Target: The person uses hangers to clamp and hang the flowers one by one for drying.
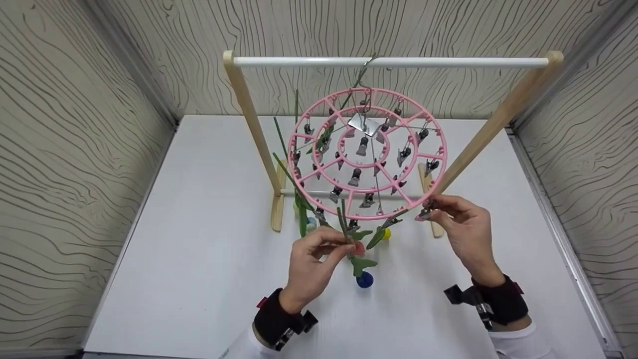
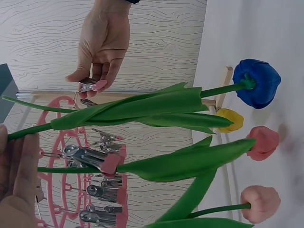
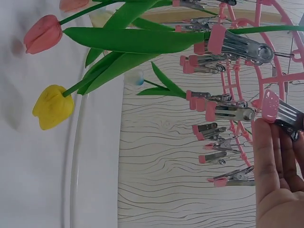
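Observation:
My left hand [image 1: 316, 262] pinches the green stem of a blue artificial tulip [image 2: 256, 84], which hangs flower-down in front of the rack. A metal clip [image 3: 285, 114] with pink tips, on the outer ring's right edge, is between the thumb and fingers of my right hand [image 1: 466, 229]. The round pink clip hanger [image 1: 351, 212] carries many such clips. Clipped to it, a pink tulip [image 3: 43, 34] and a yellow tulip [image 3: 53, 107] hang head-down. A paler pink tulip [image 2: 260, 203] hangs beyond them in the left wrist view.
A wooden stand with a white top rod [image 1: 299, 62] bears the hanger by its hook. Its wooden posts [image 1: 254, 124] rise on either side. Patterned panels [image 1: 45, 174] enclose the white table [image 1: 199, 279] at the back and sides.

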### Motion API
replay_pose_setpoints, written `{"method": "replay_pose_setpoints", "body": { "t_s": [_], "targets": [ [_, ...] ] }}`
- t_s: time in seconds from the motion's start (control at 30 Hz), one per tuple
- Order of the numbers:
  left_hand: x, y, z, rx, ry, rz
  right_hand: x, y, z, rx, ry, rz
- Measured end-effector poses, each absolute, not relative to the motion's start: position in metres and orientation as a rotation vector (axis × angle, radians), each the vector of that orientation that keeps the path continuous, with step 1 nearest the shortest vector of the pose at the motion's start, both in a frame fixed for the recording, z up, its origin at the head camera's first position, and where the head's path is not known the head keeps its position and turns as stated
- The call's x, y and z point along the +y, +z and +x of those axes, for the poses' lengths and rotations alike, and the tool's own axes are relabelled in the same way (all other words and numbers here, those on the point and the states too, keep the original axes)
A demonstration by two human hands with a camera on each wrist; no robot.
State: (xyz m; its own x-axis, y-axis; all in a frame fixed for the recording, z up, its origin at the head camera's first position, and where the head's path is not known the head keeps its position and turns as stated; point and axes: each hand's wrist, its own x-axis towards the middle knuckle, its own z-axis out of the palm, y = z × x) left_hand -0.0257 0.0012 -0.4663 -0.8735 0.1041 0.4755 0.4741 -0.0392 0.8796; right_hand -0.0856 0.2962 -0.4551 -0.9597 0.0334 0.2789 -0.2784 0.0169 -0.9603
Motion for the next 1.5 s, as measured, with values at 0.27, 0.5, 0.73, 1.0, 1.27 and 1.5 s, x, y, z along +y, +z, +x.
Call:
{"method": "replay_pose_setpoints", "body": {
  "t_s": [0.27, 0.5, 0.73, 1.0, 1.27, 1.5],
  "targets": [
    [0.003, -0.458, -0.031, -1.971, -2.006, -0.670, 0.284, -0.454, -0.072, -2.035, 2.113, 0.371],
    [0.005, -0.452, -0.034, -1.986, -1.976, -0.711, 0.270, -0.455, -0.064, -1.951, 2.159, 0.524],
    [0.008, -0.444, -0.034, -1.998, -1.981, -0.727, 0.255, -0.457, -0.057, -1.872, 2.168, 0.618],
    [0.010, -0.444, -0.034, -2.009, -1.968, -0.756, 0.244, -0.459, -0.048, -1.864, 2.164, 0.668],
    [0.012, -0.445, -0.031, -1.997, -1.983, -0.766, 0.233, -0.461, -0.042, -1.829, 2.148, 0.719],
    [0.013, -0.443, -0.024, -2.036, -1.895, -0.797, 0.225, -0.463, -0.040, -1.818, 2.109, 0.712]
  ]
}}
